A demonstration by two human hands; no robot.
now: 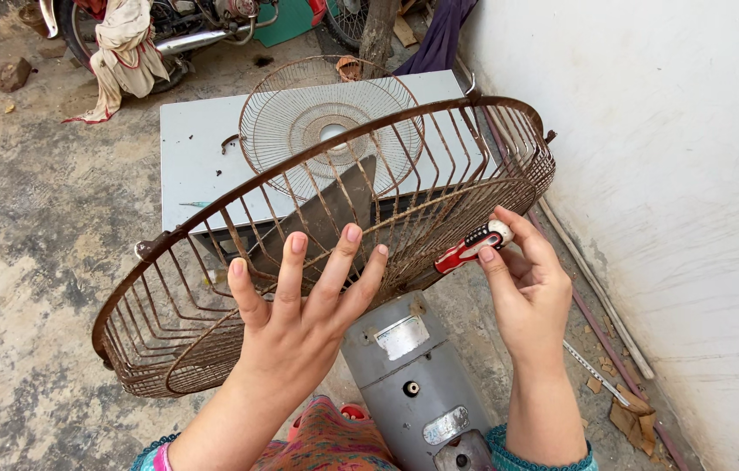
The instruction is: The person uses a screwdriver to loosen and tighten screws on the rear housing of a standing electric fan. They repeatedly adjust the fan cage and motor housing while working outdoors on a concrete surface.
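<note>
A: Where the rusty fan guard [212, 288] is tilted over the grey motor housing [413, 384], what is done by the left hand [299, 314]?

B: It is laid flat against the guard's back wires, fingers [345, 253] spread and straight; nothing is clenched, the guard is only pressed and steadied. A dark fan blade [334, 218] can be seen through the wires.

A: And the right hand [531, 296]?

B: A screwdriver with a red, black and white handle [472, 246] is pinched between thumb and fingertips, its shaft pointed into the guard near the hub; the tip is hidden behind the wires.

A: Where is the guard kept?

B: It is held over the concrete floor [29, 262], mounted on the motor housing, close to the white wall [674, 174].

A: What else is shown?

B: A second, paler fan grille [330, 122] is rested on a grey metal sheet [190, 157], toward its far edge. A motorcycle [186, 26] draped with a cloth [125, 44] is parked beyond. Thin rods [596, 288] are laid along the wall's foot, beside cardboard scraps [635, 419]
</note>
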